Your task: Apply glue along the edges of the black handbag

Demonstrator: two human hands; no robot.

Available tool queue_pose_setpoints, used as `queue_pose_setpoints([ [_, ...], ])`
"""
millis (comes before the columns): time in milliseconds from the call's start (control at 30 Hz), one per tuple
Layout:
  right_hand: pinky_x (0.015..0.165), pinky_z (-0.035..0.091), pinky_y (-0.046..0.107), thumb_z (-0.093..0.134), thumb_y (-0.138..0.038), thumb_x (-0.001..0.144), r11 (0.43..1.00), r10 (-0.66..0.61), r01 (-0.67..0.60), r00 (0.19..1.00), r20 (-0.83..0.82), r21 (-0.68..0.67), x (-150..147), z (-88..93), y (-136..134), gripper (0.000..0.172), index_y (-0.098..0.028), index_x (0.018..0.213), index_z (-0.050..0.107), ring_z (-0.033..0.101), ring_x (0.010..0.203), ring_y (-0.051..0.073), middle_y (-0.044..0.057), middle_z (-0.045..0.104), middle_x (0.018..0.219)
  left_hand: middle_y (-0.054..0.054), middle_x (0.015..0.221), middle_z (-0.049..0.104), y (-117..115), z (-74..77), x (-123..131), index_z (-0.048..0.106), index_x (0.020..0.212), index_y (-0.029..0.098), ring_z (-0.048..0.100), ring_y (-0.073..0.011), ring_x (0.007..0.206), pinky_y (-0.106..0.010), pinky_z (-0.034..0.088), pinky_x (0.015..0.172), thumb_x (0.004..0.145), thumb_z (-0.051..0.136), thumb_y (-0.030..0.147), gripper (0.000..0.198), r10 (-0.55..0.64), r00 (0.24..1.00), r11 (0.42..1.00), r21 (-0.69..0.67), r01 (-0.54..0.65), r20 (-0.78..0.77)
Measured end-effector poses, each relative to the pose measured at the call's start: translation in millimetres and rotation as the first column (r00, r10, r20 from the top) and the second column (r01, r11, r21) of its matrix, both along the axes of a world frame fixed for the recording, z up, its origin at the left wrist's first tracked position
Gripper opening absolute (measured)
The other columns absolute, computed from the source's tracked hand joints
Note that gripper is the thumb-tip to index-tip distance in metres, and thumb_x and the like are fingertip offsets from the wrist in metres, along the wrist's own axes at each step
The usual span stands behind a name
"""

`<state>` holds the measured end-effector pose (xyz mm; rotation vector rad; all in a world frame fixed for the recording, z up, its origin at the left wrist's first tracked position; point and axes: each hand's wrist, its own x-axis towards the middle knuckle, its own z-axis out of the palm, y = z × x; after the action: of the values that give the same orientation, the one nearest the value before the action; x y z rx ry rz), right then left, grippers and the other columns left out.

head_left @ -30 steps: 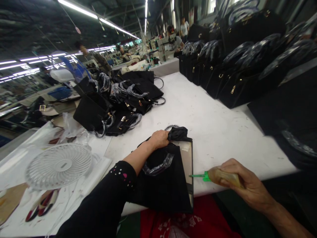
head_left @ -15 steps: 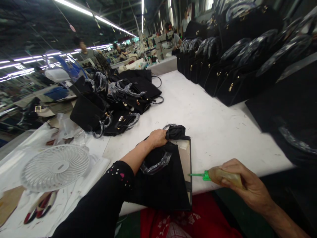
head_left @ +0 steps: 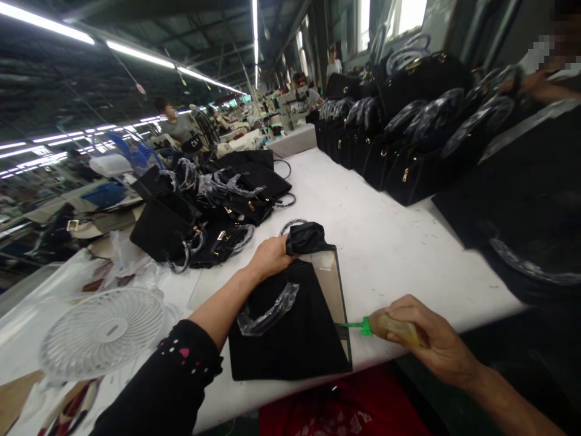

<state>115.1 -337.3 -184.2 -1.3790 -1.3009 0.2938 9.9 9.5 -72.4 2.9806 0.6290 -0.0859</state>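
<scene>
A black handbag (head_left: 290, 330) lies flat near the front edge of the white table (head_left: 390, 254), its plastic-wrapped handle on top. My left hand (head_left: 269, 257) grips the bag's folded-back black flap at its far end, baring a pale inner panel (head_left: 330, 280). My right hand (head_left: 426, 342) is closed round a yellowish squeeze bottle (head_left: 399, 330) with a green nozzle (head_left: 354, 326). The nozzle tip touches the bag's right edge beside the pale panel.
A heap of black handbags (head_left: 213, 206) lies on the table's left side. Upright black handbags (head_left: 408, 145) line the right side. A white fan (head_left: 102, 333) lies at the lower left. Other people work at stations further back. Red cloth (head_left: 345, 412) shows below the table edge.
The view has shifted; the bag now lies a little further left and nearer. My left hand keeps hold of the flap, and the nozzle stays at the bag's right edge.
</scene>
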Motion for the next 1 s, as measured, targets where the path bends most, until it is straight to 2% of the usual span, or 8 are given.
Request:
queue_pose_setpoints([
  [167, 0.078, 0.057, 0.034, 0.062, -0.021, 0.098, 0.991, -0.124, 0.116, 0.982, 0.142, 0.066, 17, -7.3, 20, 0.03, -0.031, 0.125, 0.055, 0.066, 0.095, 0.021, 0.006, 0.062, 0.107, -0.005, 0.085, 0.073, -12, 56.5, -2, 0.066, 0.093, 0.02, 0.068, -0.0219, 0.077, -0.027, 0.041, 0.063, 0.086, 0.061, 0.036, 0.018, -0.014, 0.993, 1.0, 0.029, 0.011, 0.12],
  [267, 0.076, 0.055, 0.035, 0.065, -0.023, 0.096, 0.976, -0.213, 0.202, 0.964, 0.16, 0.085, 25, -11.4, 31, 0.028, -0.031, 0.122, 0.056, 0.064, 0.093, 0.022, 0.006, 0.06, 0.107, -0.005, 0.084, 0.071, -29, 72.7, -6, 0.064, 0.087, 0.019, 0.066, -0.0207, 0.075, -0.027, 0.04, 0.063, 0.081, 0.064, 0.029, 0.012, -0.051, 0.977, 0.998, 0.046, 0.043, 0.205],
  [333, 0.075, 0.053, 0.035, 0.066, -0.023, 0.096, 0.972, -0.23, 0.221, 0.96, 0.157, 0.074, 28, -13.0, 36, 0.027, -0.031, 0.12, 0.057, 0.064, 0.093, 0.022, 0.006, 0.06, 0.107, -0.005, 0.086, 0.07, -38, 74.0, -12, 0.063, 0.087, 0.018, 0.065, -0.0208, 0.078, -0.027, 0.041, 0.066, 0.079, 0.065, 0.025, 0.01, -0.056, 0.97, 0.998, 0.035, 0.049, 0.237],
  [500, 0.076, 0.055, 0.037, 0.065, -0.026, 0.097, 0.982, -0.19, 0.187, 0.972, 0.14, 0.034, 32, -16.3, 35, 0.026, -0.032, 0.121, 0.057, 0.064, 0.093, 0.022, 0.006, 0.061, 0.107, -0.003, 0.083, 0.067, -50, 66.8, -36, 0.062, 0.086, 0.018, 0.064, -0.02, 0.077, -0.028, 0.042, 0.068, 0.079, 0.072, 0.029, 0.016, 0.116, 0.975, 0.992, -0.075, -0.103, 0.19],
  [667, 0.076, 0.053, 0.036, 0.065, -0.026, 0.097, 0.979, -0.203, 0.202, 0.973, 0.105, 0.018, 34, -18.3, 32, 0.026, -0.031, 0.12, 0.056, 0.063, 0.093, 0.022, 0.005, 0.059, 0.106, -0.002, 0.088, 0.069, -64, 66.3, -55, 0.064, 0.09, 0.018, 0.066, -0.0206, 0.082, -0.029, 0.043, 0.071, 0.079, 0.077, 0.03, 0.021, 0.173, 0.974, 0.98, -0.122, -0.155, 0.147],
  [833, 0.068, 0.05, 0.031, 0.063, -0.029, 0.099, 0.989, -0.118, 0.119, 0.993, 0.015, -0.088, 33, -8.6, 36, 0.006, -0.028, 0.105, 0.062, 0.061, 0.078, 0.016, 0.001, 0.059, 0.092, -0.002, 0.088, 0.07, -70, 66.8, -58, 0.065, 0.088, 0.018, 0.067, -0.0224, 0.084, -0.03, 0.043, 0.072, 0.076, 0.082, 0.029, 0.023, 0.215, 0.969, 0.974, -0.101, -0.203, 0.119],
  [1000, 0.071, 0.049, 0.032, 0.065, -0.032, 0.097, 0.978, -0.193, 0.193, 0.981, 0.002, -0.083, 35, -2.2, 35, 0.008, -0.027, 0.103, 0.063, 0.061, 0.082, 0.017, 0.001, 0.06, 0.094, -0.004, 0.092, 0.072, -68, 65.3, -57, 0.068, 0.092, 0.018, 0.069, -0.0246, 0.089, -0.031, 0.045, 0.074, 0.077, 0.083, 0.031, 0.024, 0.225, 0.967, 0.972, -0.101, -0.214, 0.118],
])
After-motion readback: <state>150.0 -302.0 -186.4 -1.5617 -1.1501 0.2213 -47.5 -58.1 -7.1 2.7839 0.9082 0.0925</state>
